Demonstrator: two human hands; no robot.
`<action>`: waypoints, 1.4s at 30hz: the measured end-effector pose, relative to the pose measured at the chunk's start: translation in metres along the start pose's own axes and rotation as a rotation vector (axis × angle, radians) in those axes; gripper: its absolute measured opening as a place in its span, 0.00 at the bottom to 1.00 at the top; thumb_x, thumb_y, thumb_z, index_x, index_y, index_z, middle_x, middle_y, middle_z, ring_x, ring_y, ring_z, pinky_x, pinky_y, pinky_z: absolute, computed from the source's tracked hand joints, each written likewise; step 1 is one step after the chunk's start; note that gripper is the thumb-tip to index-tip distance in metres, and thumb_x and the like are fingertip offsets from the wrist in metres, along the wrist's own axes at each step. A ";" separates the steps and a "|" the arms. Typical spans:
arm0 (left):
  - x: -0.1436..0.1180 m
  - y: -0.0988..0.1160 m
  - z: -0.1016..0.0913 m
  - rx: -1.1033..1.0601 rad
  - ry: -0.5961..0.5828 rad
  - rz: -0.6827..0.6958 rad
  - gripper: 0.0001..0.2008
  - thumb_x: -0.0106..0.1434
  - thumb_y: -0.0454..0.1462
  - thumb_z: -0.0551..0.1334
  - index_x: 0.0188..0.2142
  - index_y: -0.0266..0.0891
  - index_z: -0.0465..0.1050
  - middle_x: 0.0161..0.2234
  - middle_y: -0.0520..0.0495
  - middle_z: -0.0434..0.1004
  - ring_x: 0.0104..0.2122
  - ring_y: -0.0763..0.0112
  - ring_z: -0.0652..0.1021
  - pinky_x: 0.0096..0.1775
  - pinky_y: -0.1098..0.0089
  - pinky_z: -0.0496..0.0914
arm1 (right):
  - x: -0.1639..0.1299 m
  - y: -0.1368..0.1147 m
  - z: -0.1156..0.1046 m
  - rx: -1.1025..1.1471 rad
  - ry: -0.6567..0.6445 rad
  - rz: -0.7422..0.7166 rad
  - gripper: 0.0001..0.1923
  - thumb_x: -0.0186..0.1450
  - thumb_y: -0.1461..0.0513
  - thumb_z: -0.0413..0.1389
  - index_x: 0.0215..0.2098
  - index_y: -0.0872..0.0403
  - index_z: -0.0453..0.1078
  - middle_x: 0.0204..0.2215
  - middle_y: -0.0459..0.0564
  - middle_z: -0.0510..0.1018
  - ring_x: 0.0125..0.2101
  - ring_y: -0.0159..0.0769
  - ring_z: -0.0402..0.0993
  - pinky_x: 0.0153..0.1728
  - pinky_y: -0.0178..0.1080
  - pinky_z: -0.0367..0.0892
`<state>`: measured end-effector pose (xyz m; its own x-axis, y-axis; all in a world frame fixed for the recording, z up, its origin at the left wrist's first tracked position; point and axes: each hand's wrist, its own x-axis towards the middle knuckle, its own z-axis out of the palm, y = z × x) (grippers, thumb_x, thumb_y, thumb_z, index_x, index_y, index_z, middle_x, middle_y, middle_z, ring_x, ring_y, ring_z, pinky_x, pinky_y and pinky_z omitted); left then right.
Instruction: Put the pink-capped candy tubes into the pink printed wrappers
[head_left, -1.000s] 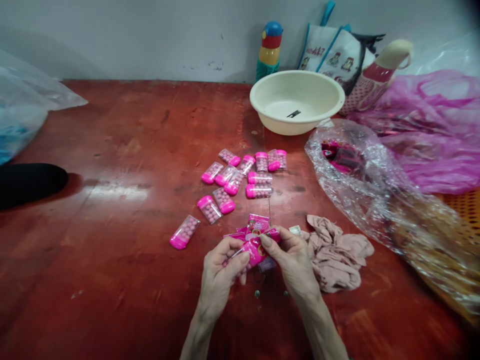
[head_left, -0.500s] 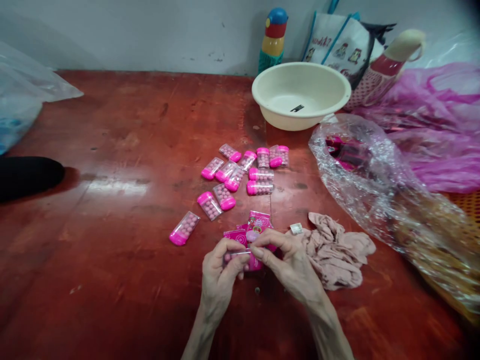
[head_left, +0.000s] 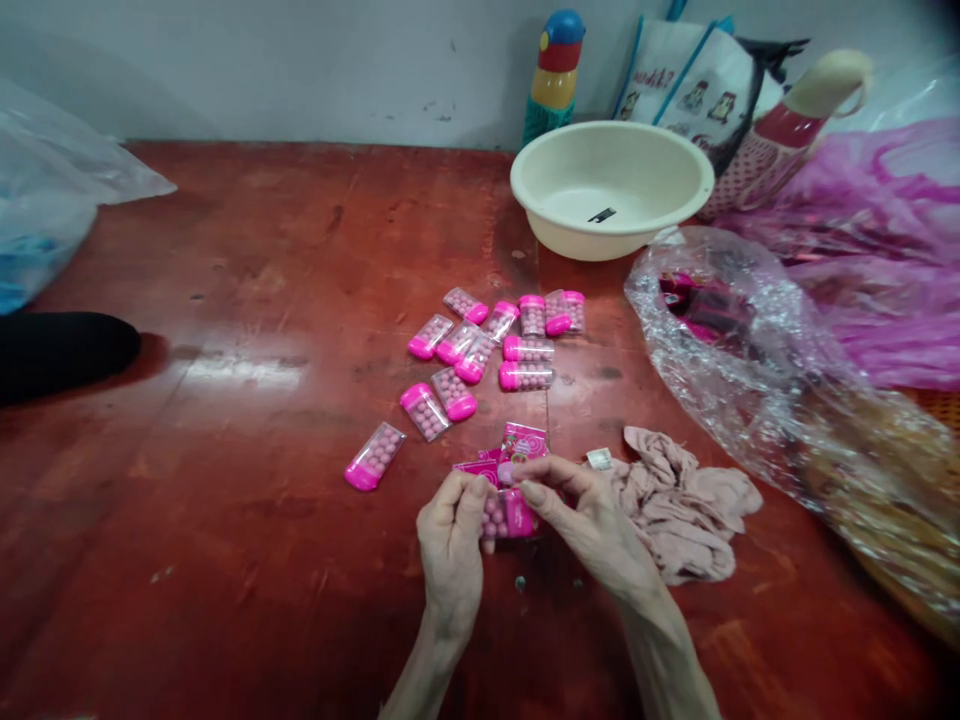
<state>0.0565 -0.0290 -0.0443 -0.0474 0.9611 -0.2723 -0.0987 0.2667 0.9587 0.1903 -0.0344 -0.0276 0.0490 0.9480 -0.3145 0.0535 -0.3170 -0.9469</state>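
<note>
My left hand (head_left: pixel 452 545) is closed on a clear candy container (head_left: pixel 495 517) filled with pink balls, its thumb along the near-left edge. The container's right part carries a bright pink band with pale writing. My right hand (head_left: pixel 596 520) is beside the container's right end, thumb and forefinger slightly apart; I see nothing between them. Its other fingers are partly hidden. Just beyond the hands lie printed pink packets (head_left: pixel 525 440), partly covered by the fingers. Several similar candy containers (head_left: pixel 474 357) with pink ends lie farther off on the red table (head_left: pixel 247 500).
A crumpled pinkish cloth (head_left: pixel 694 505) lies right of my hands. Behind it spreads a clear plastic bag (head_left: pixel 720 360) with dark pink things inside. A cream basin (head_left: pixel 611 240) stands at the back, near a colourful bottle (head_left: pixel 555 75). A black rounded object (head_left: pixel 67 357) juts in at left.
My right thumb and forefinger have parted from their pinch at the container. The container has turned so its broad face and pink band show. The whole view has shifted slightly.
</note>
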 end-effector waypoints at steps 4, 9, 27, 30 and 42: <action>-0.005 -0.002 0.001 -0.012 0.070 -0.016 0.15 0.61 0.43 0.57 0.22 0.36 0.68 0.15 0.57 0.62 0.14 0.81 0.62 0.14 0.81 0.58 | -0.002 -0.005 0.003 -0.134 0.008 -0.053 0.09 0.58 0.57 0.59 0.26 0.55 0.74 0.22 0.43 0.75 0.26 0.32 0.68 0.29 0.33 0.60; -0.009 -0.005 0.002 0.036 0.109 -0.005 0.15 0.60 0.43 0.58 0.22 0.36 0.68 0.14 0.57 0.63 0.14 0.81 0.64 0.15 0.81 0.59 | -0.002 -0.007 0.008 -0.153 0.001 -0.111 0.09 0.60 0.62 0.56 0.23 0.56 0.72 0.19 0.43 0.73 0.22 0.30 0.66 0.26 0.32 0.60; -0.008 0.010 0.006 -0.177 0.023 -0.039 0.11 0.58 0.37 0.62 0.41 0.37 0.72 0.33 0.47 0.76 0.30 0.72 0.75 0.31 0.74 0.69 | 0.005 0.018 0.030 0.704 0.169 0.139 0.12 0.52 0.57 0.65 0.31 0.56 0.73 0.23 0.43 0.76 0.23 0.29 0.70 0.28 0.32 0.66; -0.008 0.015 0.004 -0.171 -0.031 -0.073 0.12 0.57 0.36 0.63 0.41 0.36 0.71 0.29 0.48 0.76 0.27 0.73 0.75 0.29 0.74 0.69 | 0.005 0.018 0.026 0.709 0.150 0.150 0.11 0.52 0.57 0.65 0.28 0.56 0.73 0.23 0.43 0.76 0.21 0.27 0.69 0.26 0.31 0.66; -0.008 0.027 0.007 0.065 -0.011 0.027 0.07 0.59 0.38 0.61 0.37 0.38 0.72 0.27 0.52 0.75 0.26 0.76 0.73 0.30 0.76 0.69 | 0.005 0.013 0.031 0.622 0.112 0.101 0.11 0.56 0.55 0.61 0.31 0.56 0.73 0.25 0.45 0.77 0.25 0.30 0.70 0.28 0.32 0.65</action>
<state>0.0612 -0.0286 -0.0157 -0.0383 0.9686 -0.2458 -0.0327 0.2446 0.9691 0.1600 -0.0326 -0.0433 0.1293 0.8947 -0.4275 -0.5443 -0.2964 -0.7848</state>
